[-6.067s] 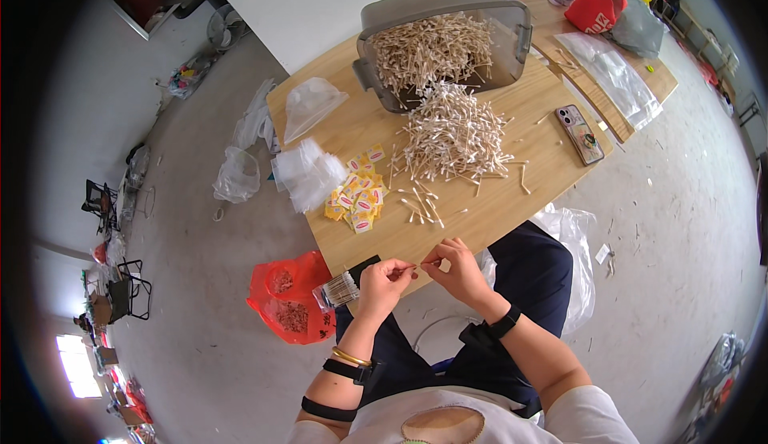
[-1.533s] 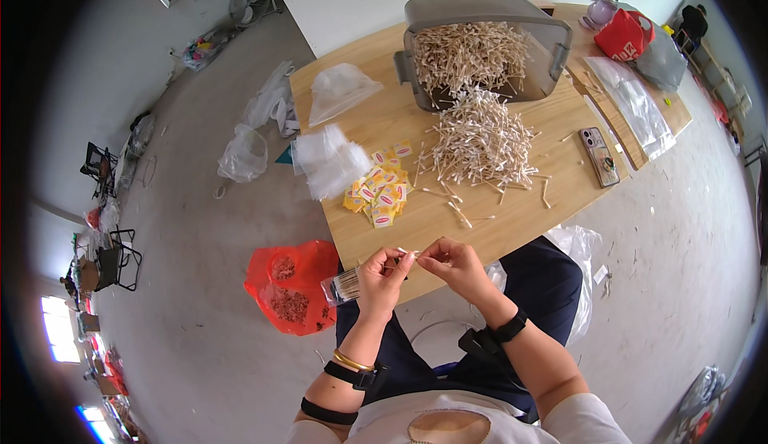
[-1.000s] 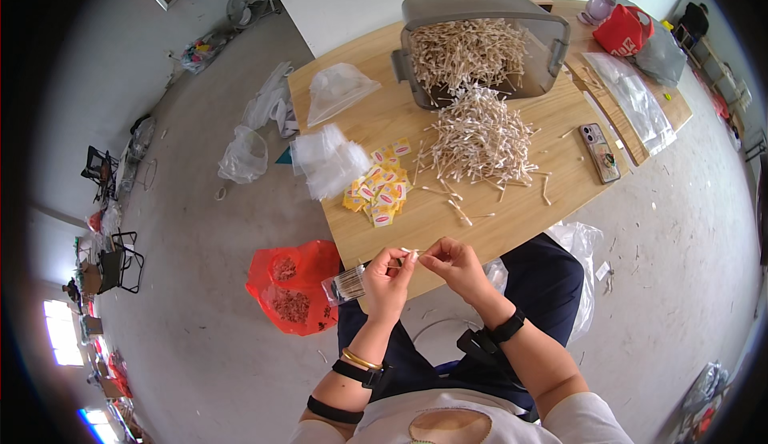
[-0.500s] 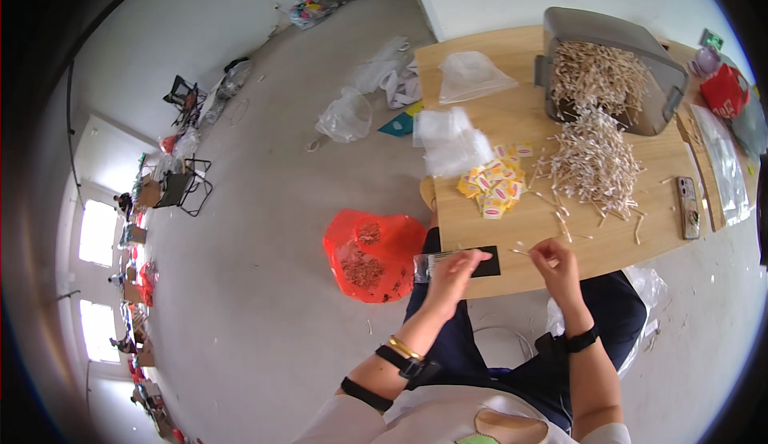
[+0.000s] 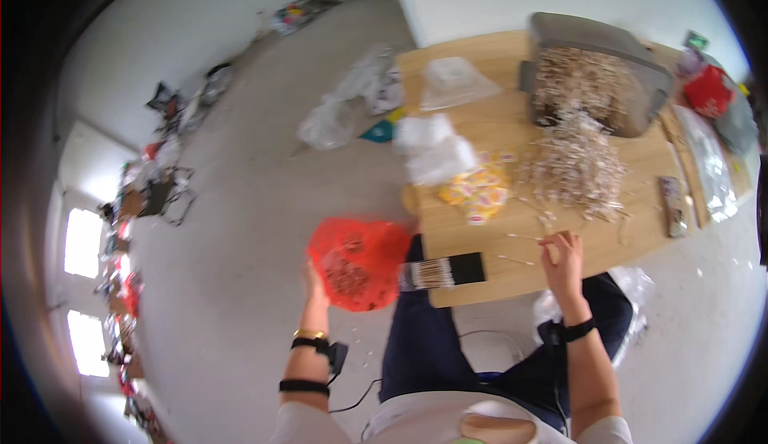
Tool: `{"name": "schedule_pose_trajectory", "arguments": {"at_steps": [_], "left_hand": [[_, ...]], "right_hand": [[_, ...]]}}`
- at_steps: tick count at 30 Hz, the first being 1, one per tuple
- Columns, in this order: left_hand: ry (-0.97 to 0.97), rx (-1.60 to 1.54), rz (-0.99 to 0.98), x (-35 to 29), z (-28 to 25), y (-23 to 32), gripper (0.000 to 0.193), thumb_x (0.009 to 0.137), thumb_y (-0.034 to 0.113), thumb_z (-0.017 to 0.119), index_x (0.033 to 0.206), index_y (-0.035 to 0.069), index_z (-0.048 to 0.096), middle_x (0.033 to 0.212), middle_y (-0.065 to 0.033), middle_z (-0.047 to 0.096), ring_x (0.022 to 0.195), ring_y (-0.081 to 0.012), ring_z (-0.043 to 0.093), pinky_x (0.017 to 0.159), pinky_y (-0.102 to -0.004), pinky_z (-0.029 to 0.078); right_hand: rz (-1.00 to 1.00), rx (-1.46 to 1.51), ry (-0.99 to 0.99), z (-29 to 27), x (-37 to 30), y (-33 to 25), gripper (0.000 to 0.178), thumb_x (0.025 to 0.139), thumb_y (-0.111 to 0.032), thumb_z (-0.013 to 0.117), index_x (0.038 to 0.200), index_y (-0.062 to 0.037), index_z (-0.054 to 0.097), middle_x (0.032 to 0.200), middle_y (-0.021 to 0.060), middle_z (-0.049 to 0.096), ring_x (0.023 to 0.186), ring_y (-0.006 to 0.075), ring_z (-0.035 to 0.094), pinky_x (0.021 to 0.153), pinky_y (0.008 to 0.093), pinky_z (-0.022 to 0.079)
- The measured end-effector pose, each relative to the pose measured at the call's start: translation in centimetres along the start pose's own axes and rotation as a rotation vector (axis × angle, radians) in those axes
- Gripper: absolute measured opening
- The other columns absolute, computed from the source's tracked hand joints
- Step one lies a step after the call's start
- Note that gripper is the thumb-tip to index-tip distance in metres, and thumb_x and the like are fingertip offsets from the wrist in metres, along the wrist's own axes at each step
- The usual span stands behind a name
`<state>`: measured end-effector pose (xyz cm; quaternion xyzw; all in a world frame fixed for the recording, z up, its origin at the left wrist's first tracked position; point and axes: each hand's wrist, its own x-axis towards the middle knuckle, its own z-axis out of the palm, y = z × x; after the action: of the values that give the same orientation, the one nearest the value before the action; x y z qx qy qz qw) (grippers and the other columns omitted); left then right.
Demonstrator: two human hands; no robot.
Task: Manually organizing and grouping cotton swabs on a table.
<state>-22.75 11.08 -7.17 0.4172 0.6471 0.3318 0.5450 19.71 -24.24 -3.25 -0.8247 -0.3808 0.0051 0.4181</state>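
Observation:
My right hand (image 5: 563, 262) is closed in a pinch over the table's near edge, holding the end of a cotton swab (image 5: 524, 237) that points left. Below it another swab (image 5: 516, 260) lies on the wood. Further left, a black card (image 5: 467, 268) rests beside a clear sleeve with a row of swabs (image 5: 432, 274), which juts past the table edge over my thigh. My left hand (image 5: 314, 281) is down at the left rim of a red plastic bag (image 5: 380, 244) with loose brownish pieces inside; its fingers are blurred and partly hidden, so their grip is unclear.
On the table (image 5: 512, 284), a grey bin (image 5: 652, 84) lies tipped, swabs spilling into a heap (image 5: 578, 164). Yellow-and-white packets (image 5: 478, 192), white pads (image 5: 436, 152), a clear bag (image 5: 456, 80) and a phone (image 5: 672, 204) lie around. More plastic bags (image 5: 328, 124) are on the floor.
My left hand has left the card and swung left to the red bag, uncovering the row of swabs. My right hand still pinches a swab. The whole view has shifted slightly.

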Motion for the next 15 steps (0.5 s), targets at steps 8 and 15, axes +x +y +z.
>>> {"name": "schedule_pose_trajectory", "arguments": {"at_steps": [8, 15], "left_hand": [[-0.549, 0.609, 1.184, -20.6, 21.1, 2.4, 0.044, 0.097, 0.025, 0.061, 0.133, 0.003, 0.052, 0.138, -0.0182, 0.050, 0.128, -0.0382, 0.046, 0.109, -0.0506, 0.035], [-0.874, 0.967, 1.327, -24.2, 29.5, -3.4, 0.074, 0.094, 0.032, 0.065, 0.152, 0.001, 0.033, 0.158, -0.0207, 0.031, 0.147, -0.0423, 0.028, 0.120, -0.0574, 0.022]], "right_hand": [[0.233, -0.091, 0.101, -2.4, -0.8, 4.0, 0.012, 0.079, -0.005, 0.071, 0.091, -0.0077, 0.069, 0.097, 0.0102, 0.063, 0.100, 0.0330, 0.055, 0.091, 0.0424, 0.045], [0.237, -0.126, 0.124, -2.2, -0.9, 5.3, 0.012, 0.078, -0.007, 0.073, 0.089, -0.0096, 0.069, 0.094, 0.0070, 0.064, 0.098, 0.0314, 0.056, 0.088, 0.0417, 0.045]]}}
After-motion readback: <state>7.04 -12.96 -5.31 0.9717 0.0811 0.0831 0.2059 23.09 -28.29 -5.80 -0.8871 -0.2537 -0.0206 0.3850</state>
